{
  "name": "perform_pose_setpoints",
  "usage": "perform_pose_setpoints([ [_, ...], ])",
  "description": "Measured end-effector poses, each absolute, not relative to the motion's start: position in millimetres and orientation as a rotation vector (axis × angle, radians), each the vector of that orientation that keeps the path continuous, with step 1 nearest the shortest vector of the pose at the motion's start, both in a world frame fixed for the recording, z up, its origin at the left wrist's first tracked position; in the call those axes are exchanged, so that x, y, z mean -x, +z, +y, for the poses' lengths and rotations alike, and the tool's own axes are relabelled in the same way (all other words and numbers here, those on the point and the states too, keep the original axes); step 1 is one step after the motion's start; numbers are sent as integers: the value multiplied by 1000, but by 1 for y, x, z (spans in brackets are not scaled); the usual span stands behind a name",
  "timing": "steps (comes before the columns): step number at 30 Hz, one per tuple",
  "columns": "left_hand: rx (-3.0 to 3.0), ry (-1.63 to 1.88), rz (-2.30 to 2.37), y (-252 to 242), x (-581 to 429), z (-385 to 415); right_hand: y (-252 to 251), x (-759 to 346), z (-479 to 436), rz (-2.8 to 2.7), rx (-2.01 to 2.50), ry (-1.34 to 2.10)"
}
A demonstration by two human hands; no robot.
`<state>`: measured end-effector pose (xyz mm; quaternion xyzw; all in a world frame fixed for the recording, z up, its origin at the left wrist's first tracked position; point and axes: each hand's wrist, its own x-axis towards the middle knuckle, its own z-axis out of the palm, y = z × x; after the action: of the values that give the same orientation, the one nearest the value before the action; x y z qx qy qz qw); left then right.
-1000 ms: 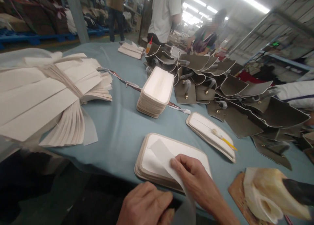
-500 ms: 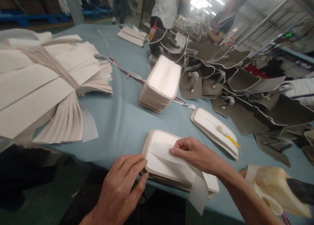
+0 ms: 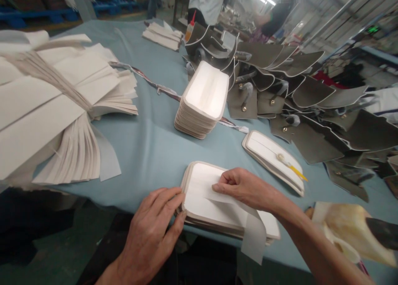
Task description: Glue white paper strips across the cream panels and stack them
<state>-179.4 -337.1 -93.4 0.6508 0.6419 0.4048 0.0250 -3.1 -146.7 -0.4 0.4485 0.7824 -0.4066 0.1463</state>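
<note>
Against the left end of a low stack of pale, round-cornered panels (image 3: 217, 218), my left hand (image 3: 155, 222) rests with its fingers stretched out and touching the edge. My right hand (image 3: 245, 189) is closed in a pinch over the top panel, thumb against forefinger. Between them is a thin whitish strip (image 3: 255, 239), whose free end hangs over the stack's near edge. The strip's other end lies along the white face of the panel and is hard to tell from it.
Behind stands a taller stack of similar panels (image 3: 203, 98). A narrow stack (image 3: 270, 160) bears a yellow-handled tool (image 3: 297, 173). Tied bundles of pale strips (image 3: 71, 110) lie left, grey-brown flap pieces (image 3: 311, 106) right. A stained yellowish container (image 3: 345, 222) sits near my right forearm.
The strip's far end, lifted with a shadow beneath it before, now looks flatter on the panel. My right hand stays pinched on it. The view has shifted slightly.
</note>
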Motion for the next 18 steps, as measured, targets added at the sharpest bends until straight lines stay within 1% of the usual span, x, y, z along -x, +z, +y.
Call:
perform_pose_setpoints([
  [4,-2119,1169,2002,-92,180,-331,-1,2,-147,2239,-1298,-1143],
  [10,-2409,916,1991,-94,171,-319,-1,2,-149,2252,-1296,-1132],
  [14,-2482,740,1977,-100,164,-316,0,2,-150,2258,-1353,-1102],
  [18,-2518,671,2010,-104,162,-315,3,-8,-150,2250,-1367,-1159],
])
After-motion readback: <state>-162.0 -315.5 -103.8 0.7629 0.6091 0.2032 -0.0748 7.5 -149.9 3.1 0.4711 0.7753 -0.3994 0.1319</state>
